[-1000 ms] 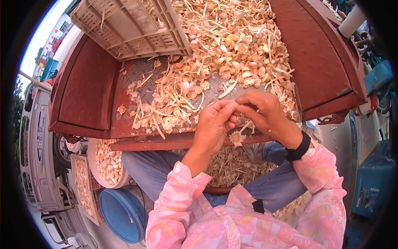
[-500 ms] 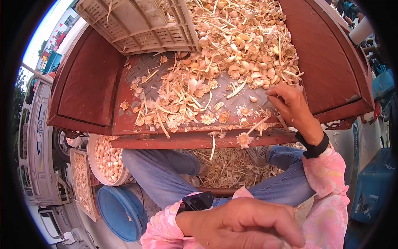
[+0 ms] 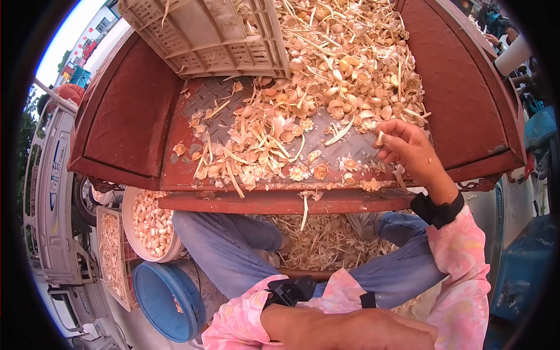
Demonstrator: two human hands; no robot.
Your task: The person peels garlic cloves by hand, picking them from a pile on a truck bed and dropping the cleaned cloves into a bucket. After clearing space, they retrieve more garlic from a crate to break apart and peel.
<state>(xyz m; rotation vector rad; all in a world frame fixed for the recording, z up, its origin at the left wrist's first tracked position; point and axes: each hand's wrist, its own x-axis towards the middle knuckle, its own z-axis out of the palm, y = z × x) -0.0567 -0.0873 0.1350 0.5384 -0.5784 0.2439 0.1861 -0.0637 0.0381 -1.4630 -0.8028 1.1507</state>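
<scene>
Over the right front of the red truck bed, my right hand (image 3: 408, 151) pinches a small garlic clove (image 3: 380, 138) between thumb and fingertips. Beside it lies the heap of garlic cloves, skins and dry stems (image 3: 326, 87), spread toward the front edge. Close to the camera, at the bottom of the view, is my left hand (image 3: 356, 329), back side up. Its fingers are hidden, so what they hold does not show. My lap is below the bed's edge.
A pale plastic crate (image 3: 227, 41) stands tilted at the back left of the red metal bed (image 3: 134, 116). On the left are a white bucket of cloves (image 3: 153, 224), a crate of scraps (image 3: 114, 251) and a blue bucket (image 3: 166, 300). Husks (image 3: 321, 239) cover the ground between my feet.
My right hand has picked up the clove that lay on the bare metal. A rooted stem at the front edge is gone. My left hand has turned, its fingers now out of sight.
</scene>
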